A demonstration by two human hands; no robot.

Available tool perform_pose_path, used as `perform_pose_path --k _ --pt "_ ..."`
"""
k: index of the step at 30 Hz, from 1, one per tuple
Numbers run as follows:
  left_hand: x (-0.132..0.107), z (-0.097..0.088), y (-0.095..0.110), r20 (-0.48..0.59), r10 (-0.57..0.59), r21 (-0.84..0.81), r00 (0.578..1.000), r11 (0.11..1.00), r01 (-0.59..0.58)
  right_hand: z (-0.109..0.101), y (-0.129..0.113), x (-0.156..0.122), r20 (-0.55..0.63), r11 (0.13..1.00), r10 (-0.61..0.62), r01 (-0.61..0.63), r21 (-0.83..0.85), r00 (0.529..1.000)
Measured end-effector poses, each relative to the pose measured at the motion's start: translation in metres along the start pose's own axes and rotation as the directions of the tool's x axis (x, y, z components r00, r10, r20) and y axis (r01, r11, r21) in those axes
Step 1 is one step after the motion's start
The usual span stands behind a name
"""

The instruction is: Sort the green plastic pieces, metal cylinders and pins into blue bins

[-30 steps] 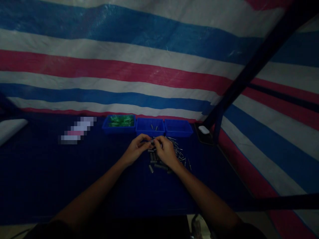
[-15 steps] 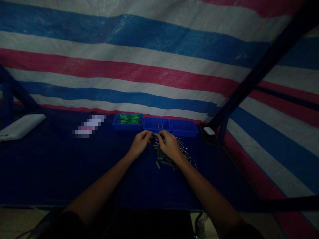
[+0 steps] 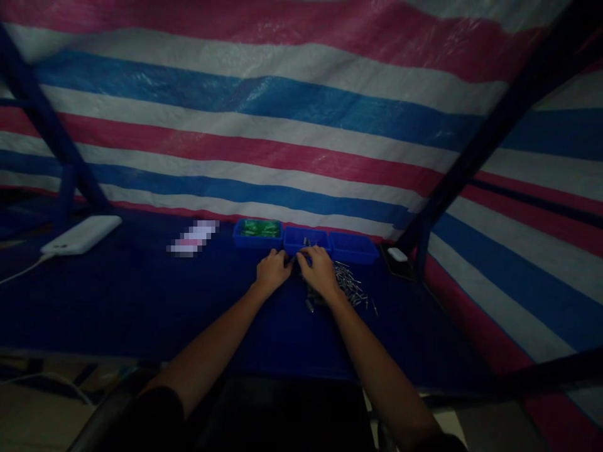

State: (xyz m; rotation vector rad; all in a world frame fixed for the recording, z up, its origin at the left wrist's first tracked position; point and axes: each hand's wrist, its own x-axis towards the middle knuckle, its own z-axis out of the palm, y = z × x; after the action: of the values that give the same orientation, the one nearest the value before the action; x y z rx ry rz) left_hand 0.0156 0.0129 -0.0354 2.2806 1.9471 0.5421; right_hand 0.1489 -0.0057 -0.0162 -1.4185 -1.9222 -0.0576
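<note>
While metal pins [image 3: 351, 285] lie beside right hand's [image 3: 319, 271] curled fingers [image 3: 306, 253], grip unclear — left hand [image 3: 272, 273] likewise.

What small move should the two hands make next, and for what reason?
I would probably bring the left hand and right hand slightly closer together. They face each other across a narrow gap in front of the middle tray, so little motion seems needed, and the pins lie off to the right. Whether the hands hold anything is too dark to tell.
</note>
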Motion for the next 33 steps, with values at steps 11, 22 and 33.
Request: perform_pose_path --k 11,22,33 --pt "0.009 0.001 -0.004 0.020 0.033 -0.053 0.999 0.998 -0.032 -0.006 0.022 -0.003 -0.015 0.967 0.141 -0.134 0.216 0.990" --pt "0.013 -0.005 -0.006 0.088 0.286 -0.511 0.954 0.835 -0.203 -0.002 0.016 -0.009 0.072 0.983 -0.031 0.018 0.181 0.997" --pt "0.013 -0.002 -0.004 0.037 0.281 -0.738 0.959 0.655 -0.163 -0.012 0.018 -0.009 0.043 0.977 -0.055 0.045 0.207 0.998"
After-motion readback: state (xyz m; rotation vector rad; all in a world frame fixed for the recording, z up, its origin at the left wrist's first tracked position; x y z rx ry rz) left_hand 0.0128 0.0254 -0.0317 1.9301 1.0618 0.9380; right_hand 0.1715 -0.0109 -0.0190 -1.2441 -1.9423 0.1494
